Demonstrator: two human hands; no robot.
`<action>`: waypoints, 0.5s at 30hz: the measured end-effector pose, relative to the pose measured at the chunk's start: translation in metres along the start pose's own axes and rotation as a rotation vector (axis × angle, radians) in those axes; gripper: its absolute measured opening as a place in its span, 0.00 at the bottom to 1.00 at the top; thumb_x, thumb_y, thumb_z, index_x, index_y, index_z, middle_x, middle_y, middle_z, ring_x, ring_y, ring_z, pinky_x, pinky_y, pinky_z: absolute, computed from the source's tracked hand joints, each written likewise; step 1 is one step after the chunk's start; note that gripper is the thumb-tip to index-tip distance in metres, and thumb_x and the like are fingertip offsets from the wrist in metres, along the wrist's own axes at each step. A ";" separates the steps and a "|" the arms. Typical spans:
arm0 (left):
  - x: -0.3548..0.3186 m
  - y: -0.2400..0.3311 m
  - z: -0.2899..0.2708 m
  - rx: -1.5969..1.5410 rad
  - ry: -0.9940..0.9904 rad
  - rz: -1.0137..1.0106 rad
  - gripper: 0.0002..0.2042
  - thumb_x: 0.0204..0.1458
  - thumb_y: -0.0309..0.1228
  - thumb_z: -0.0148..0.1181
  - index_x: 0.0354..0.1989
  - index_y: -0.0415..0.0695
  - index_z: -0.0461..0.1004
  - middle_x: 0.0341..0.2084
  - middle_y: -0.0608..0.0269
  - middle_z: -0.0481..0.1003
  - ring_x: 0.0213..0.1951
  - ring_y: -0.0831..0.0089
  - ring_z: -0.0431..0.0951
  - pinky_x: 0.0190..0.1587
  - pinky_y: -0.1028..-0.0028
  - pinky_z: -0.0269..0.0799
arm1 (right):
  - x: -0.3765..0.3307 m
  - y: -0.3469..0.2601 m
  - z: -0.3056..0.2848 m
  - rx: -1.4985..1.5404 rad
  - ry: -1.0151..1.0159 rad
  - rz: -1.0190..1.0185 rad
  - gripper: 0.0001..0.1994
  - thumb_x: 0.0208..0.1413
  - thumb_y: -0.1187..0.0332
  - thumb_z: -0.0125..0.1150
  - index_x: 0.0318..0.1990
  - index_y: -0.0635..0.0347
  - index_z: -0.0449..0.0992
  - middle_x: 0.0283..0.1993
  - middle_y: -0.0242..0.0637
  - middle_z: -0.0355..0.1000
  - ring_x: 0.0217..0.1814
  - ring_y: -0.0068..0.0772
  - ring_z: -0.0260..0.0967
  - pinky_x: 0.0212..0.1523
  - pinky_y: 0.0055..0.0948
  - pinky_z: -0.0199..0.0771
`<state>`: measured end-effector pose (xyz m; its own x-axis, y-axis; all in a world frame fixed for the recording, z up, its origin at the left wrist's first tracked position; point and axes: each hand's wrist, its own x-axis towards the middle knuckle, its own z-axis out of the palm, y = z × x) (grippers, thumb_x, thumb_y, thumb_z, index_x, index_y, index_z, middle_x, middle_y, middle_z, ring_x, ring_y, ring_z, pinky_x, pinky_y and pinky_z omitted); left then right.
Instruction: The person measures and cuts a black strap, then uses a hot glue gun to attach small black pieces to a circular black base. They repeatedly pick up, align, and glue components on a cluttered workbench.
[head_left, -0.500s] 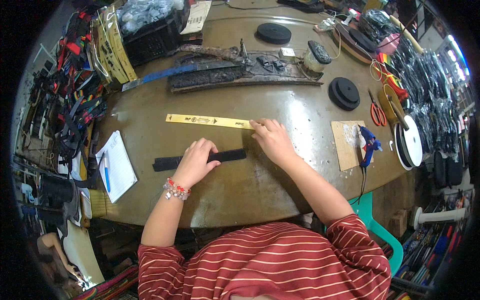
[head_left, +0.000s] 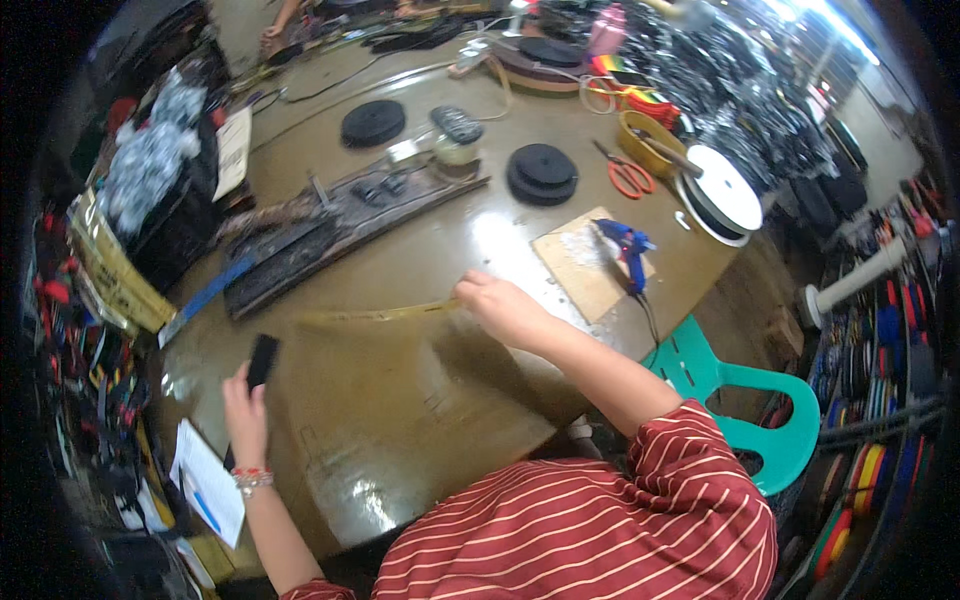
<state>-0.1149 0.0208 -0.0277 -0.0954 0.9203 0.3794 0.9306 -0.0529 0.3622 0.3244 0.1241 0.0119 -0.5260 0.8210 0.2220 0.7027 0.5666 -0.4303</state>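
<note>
At the table's (head_left: 480, 405) left side, a white notepad (head_left: 222, 497) bears a blue pen (head_left: 205, 508). Beyond it, a flat blue bar (head_left: 210, 292) runs slantwise up to a long dark board (head_left: 345, 232). The left hand (head_left: 246, 412), beaded bracelet (head_left: 253, 478) at the wrist, is just above the notepad; its grip is closed on a black strip (head_left: 264, 360), which projects past the fingers. Right of this, a yellow strip (head_left: 380, 315) extends across mid-table, somewhat blurred; whether its far end is lifted cannot be told. The right hand (head_left: 495, 308) has a narrow grip, fingertips pinching the strip's right end. A single black roll (head_left: 373, 122) and a jar (head_left: 457, 145) stand behind the board; two stacked black rolls (head_left: 542, 175) lie farther right. Next, a blue glue gun (head_left: 630, 250) rests on a cardboard piece (head_left: 578, 268), with orange-handled scissors (head_left: 628, 175) beyond. At far right: a white-flanged reel (head_left: 725, 190) and, below the table edge, a green stool (head_left: 750, 385).
</note>
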 end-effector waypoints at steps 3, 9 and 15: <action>0.020 -0.062 0.007 0.160 0.125 -0.158 0.18 0.57 0.31 0.51 0.55 0.41 0.67 0.41 0.45 0.70 0.45 0.47 0.70 0.50 0.59 0.65 | -0.048 0.005 -0.066 0.304 0.241 0.028 0.19 0.50 0.78 0.55 0.52 0.58 0.70 0.43 0.47 0.71 0.47 0.43 0.71 0.46 0.35 0.72; 0.033 -0.078 0.014 0.409 0.171 -0.484 0.21 0.50 0.32 0.58 0.54 0.41 0.70 0.42 0.45 0.71 0.47 0.49 0.70 0.50 0.57 0.66 | -0.095 -0.001 -0.124 0.741 0.418 0.395 0.12 0.52 0.77 0.59 0.45 0.57 0.77 0.35 0.30 0.73 0.29 0.16 0.67 0.27 0.16 0.66; 0.063 -0.030 0.000 0.201 0.521 -0.145 0.16 0.46 0.29 0.58 0.46 0.45 0.72 0.45 0.53 0.69 0.50 0.54 0.69 0.53 0.60 0.65 | -0.080 -0.003 -0.039 -0.082 -0.095 0.319 0.14 0.49 0.71 0.62 0.45 0.57 0.77 0.37 0.39 0.71 0.40 0.36 0.69 0.41 0.33 0.70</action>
<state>-0.1488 0.0807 -0.0149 -0.3408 0.5979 0.7255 0.9391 0.1809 0.2921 0.3829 0.0593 0.0298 -0.3135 0.9496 0.0035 0.8731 0.2897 -0.3922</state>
